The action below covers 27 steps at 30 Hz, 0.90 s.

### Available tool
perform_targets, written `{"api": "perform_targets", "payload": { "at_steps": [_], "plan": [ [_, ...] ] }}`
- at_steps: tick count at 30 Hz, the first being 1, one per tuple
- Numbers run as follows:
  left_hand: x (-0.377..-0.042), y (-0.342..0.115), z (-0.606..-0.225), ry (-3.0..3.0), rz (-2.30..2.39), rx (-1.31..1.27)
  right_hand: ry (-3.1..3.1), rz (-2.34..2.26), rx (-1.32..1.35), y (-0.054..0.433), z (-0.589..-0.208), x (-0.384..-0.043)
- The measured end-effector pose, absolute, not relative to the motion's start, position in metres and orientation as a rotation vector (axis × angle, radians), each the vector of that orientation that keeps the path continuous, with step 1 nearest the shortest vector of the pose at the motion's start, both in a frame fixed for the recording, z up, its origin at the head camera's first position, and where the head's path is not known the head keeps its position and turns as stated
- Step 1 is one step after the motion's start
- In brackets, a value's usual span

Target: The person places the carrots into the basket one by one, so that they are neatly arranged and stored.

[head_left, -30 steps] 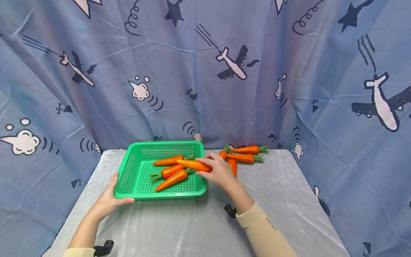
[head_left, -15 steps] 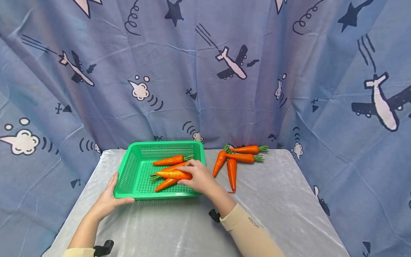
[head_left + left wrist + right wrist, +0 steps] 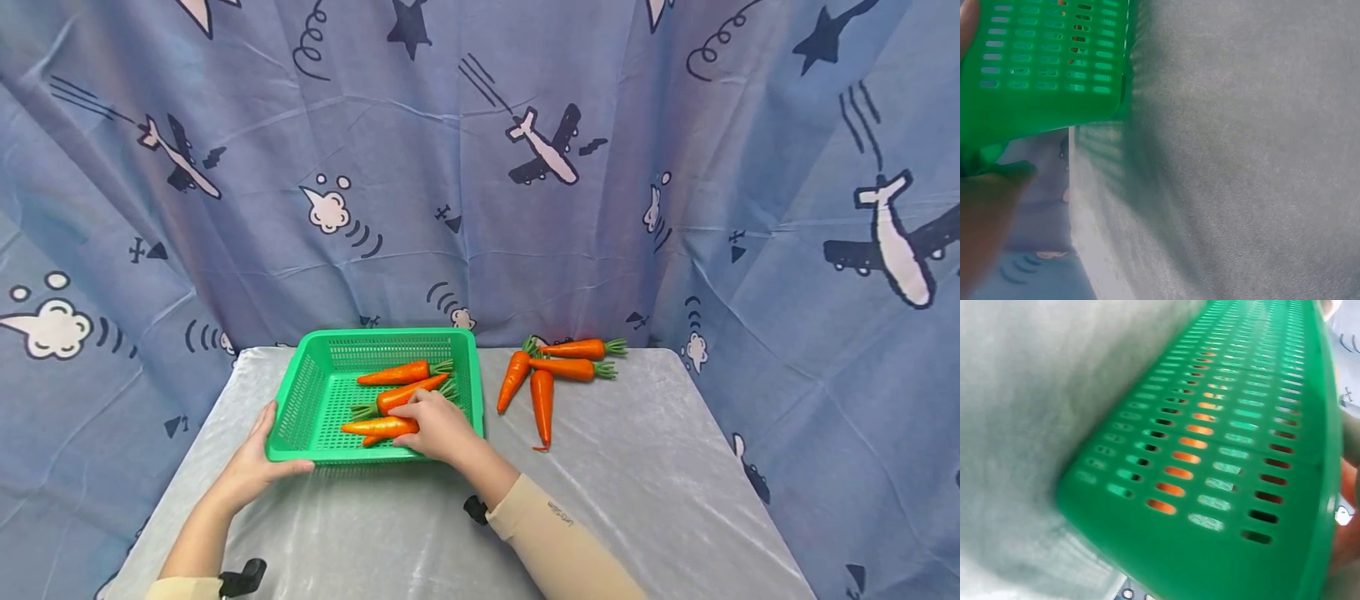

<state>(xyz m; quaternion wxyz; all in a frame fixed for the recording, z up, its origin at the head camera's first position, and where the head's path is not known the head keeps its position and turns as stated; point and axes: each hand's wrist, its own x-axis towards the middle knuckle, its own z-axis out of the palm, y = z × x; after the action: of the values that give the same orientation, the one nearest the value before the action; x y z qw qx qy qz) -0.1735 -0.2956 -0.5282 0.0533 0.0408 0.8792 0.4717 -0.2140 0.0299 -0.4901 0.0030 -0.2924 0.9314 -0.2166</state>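
Observation:
In the head view my left hand grips the front left corner of a green plastic basket, its thumb along the front rim. My right hand reaches over the basket's front right part and holds a carrot by its thick end, tip pointing left. That carrot overlaps another carrot beneath it. Behind them in the basket lie two more, a middle carrot and a rear carrot. The left wrist view shows the basket's slotted wall; the right wrist view shows its front side, with orange through the slots.
Right of the basket, several carrots rest on the grey cloth-covered table: one slanted carrot, one pointing forward, and two carrots lying sideways at the back. A blue patterned curtain hangs behind the table.
My right hand has carried the carrot left and forward toward me, from above the basket's right rim down to its front part. My left hand and the basket stay put.

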Motion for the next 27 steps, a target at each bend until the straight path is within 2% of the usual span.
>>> {"api": "perform_targets", "payload": {
  "at_steps": [16,27],
  "plan": [
    [-0.172,-0.293,-0.525,2.65,1.429,0.101,2.736,-0.736,-0.825,0.033,-0.506,-0.226],
    [-0.173,-0.295,-0.527,2.644,1.45,0.109,2.808,-0.832,-0.783,0.05,-0.486,-0.219]
  ]
}}
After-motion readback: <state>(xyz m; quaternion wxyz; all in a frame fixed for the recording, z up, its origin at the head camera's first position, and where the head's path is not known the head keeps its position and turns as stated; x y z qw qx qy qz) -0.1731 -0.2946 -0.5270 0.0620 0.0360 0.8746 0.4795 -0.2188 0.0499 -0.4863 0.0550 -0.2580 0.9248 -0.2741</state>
